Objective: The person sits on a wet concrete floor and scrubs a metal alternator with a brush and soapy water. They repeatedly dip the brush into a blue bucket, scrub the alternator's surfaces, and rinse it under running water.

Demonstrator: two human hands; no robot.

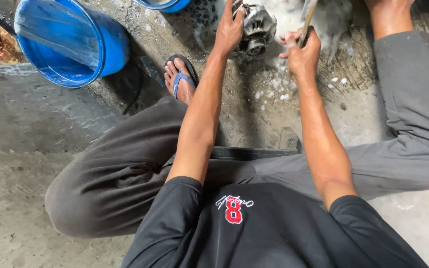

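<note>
One head-worn camera looks steeply down past the chest, close over both forearms, facing the wet grey concrete floor [35, 164] ahead.

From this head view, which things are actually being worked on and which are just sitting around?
In use:
- metal engine part, steadied by the left hand
- brush handle, gripped in the right hand
- soapy foam on the wet floor around the part

Lying about:
- big blue bucket at upper left
- second blue tub at the top edge
- blue sandal
</note>
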